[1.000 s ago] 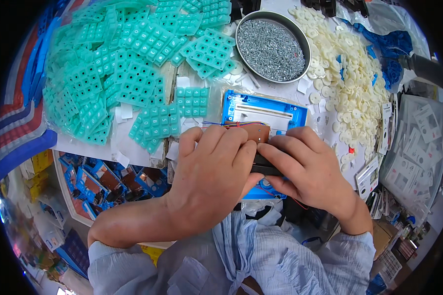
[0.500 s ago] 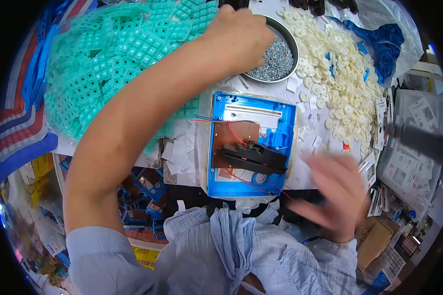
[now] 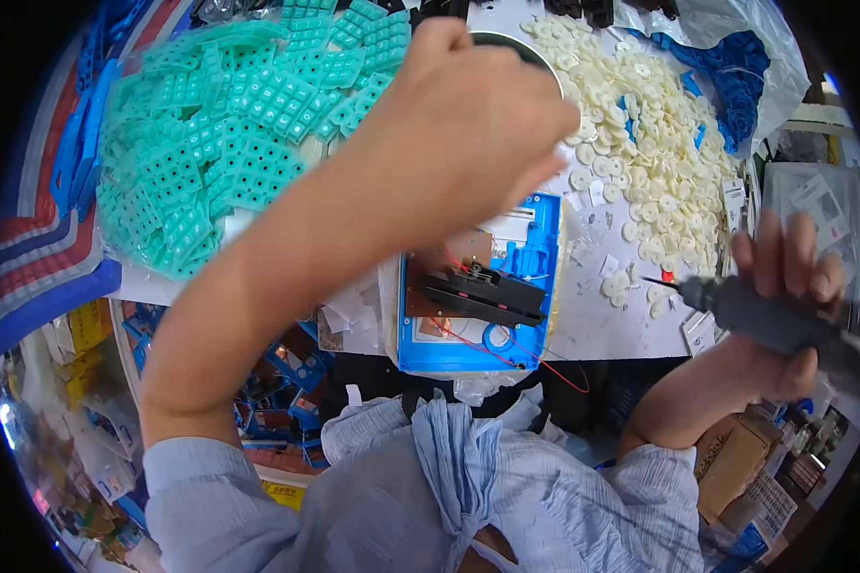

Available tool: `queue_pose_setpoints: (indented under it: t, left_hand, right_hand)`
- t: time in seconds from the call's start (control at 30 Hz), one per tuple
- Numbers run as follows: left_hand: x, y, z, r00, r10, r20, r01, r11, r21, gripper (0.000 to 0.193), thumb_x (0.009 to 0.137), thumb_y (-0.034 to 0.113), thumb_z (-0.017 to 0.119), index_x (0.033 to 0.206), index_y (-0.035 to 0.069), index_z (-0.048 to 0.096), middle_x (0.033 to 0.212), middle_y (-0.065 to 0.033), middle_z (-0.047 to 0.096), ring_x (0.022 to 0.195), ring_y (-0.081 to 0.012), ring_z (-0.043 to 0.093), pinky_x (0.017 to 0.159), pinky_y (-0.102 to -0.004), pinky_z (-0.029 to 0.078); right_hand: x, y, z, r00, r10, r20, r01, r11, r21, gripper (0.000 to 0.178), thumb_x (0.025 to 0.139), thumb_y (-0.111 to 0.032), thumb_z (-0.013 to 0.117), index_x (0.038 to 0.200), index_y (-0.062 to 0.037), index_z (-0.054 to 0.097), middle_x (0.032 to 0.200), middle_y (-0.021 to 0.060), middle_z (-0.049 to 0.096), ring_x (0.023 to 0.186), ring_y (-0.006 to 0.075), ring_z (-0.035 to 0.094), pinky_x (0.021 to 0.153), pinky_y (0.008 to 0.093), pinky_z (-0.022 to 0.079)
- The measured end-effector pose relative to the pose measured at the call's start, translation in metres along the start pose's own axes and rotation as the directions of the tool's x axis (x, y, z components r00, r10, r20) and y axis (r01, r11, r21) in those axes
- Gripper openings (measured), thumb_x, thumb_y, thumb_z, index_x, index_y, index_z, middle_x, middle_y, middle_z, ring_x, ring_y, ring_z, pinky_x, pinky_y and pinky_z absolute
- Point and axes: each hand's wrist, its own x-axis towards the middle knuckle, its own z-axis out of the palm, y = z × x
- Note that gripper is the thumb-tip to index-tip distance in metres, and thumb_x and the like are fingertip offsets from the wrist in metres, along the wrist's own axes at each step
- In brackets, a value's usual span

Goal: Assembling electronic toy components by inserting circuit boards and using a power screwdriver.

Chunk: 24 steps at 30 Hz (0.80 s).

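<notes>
Fingers [image 3: 801,250] of the right hand [image 3: 763,365] wrap around a dark grey, cylindrical driver tool [image 3: 760,313], its thin bit pointing left above the tabletop [image 3: 621,329]. Blurred, the left hand [image 3: 492,119] hangs between a round metal dish [image 3: 547,65] and a blue, rectangular plastic housing [image 3: 449,359], hiding part of both; whether its bent fingers pinch anything, I cannot tell. That open housing lies near the tabletop's front edge, holding a brown circuit board [image 3: 419,304], a long black plastic part [image 3: 483,298] set aslant, and thin red wires [image 3: 566,378]. Teal rubber keypads [image 3: 258,105] and off-white plastic discs [image 3: 664,162] lie heaped to either side.
</notes>
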Motion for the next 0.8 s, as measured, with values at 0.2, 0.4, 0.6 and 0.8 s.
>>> queue_pose_setpoints:
  t: [0.2, 0.4, 0.6, 0.8]
  left_hand:
    - [-0.06, 0.051, -0.019, 0.979, -0.195, 0.061, 0.204, 0.95, -0.237, 0.012, 0.076, 0.011, 0.072, 0.085, 0.014, 0.064, 0.086, 0.0023, 0.065, 0.079, -0.017, 0.058, 0.086, -0.0411, 0.031]
    - [-0.069, 0.056, -0.015, 0.961, -0.274, 0.043, 0.274, 0.912, -0.305, 0.018, 0.073, 0.008, 0.073, 0.087, 0.015, 0.066, 0.087, 0.0035, 0.068, 0.076, -0.0161, 0.058, 0.082, -0.0402, 0.03]
    - [-0.07, 0.054, -0.012, 0.96, -0.281, -0.002, 0.264, 0.903, -0.34, 0.018, 0.071, 0.008, 0.074, 0.083, 0.016, 0.065, 0.084, 0.0043, 0.067, 0.073, -0.0161, 0.057, 0.082, -0.0401, 0.029]
    - [-0.071, 0.054, -0.013, 0.963, -0.269, -0.024, 0.255, 0.935, -0.246, 0.03, 0.064, 0.02, 0.08, 0.087, 0.015, 0.061, 0.085, 0.0043, 0.063, 0.08, -0.0169, 0.057, 0.088, -0.0437, 0.029]
  right_hand:
    - [0.041, 0.028, 0.063, 0.998, -0.003, 0.056, -0.003, 0.994, 0.108, 0.029, 0.09, -0.028, 0.064, 0.113, -0.0179, 0.049, 0.066, -0.0062, 0.052, 0.061, 0.0069, 0.048, 0.073, 0.0291, 0.048]
    - [0.041, 0.032, 0.095, 0.998, -0.066, 0.007, 0.062, 0.967, 0.247, 0.028, 0.086, -0.028, 0.072, 0.102, -0.0195, 0.052, 0.061, -0.0062, 0.058, 0.051, 0.005, 0.052, 0.054, 0.0231, 0.052]
    - [0.043, 0.035, 0.099, 0.999, -0.031, 0.041, 0.019, 0.966, 0.258, 0.027, 0.087, -0.03, 0.071, 0.102, -0.0196, 0.051, 0.063, -0.006, 0.059, 0.052, 0.0053, 0.054, 0.056, 0.0242, 0.053]
    - [0.045, 0.035, 0.103, 0.999, -0.024, 0.031, 0.017, 0.976, 0.218, 0.028, 0.087, -0.03, 0.071, 0.102, -0.0199, 0.05, 0.062, -0.0057, 0.056, 0.051, 0.0055, 0.051, 0.056, 0.0245, 0.053]
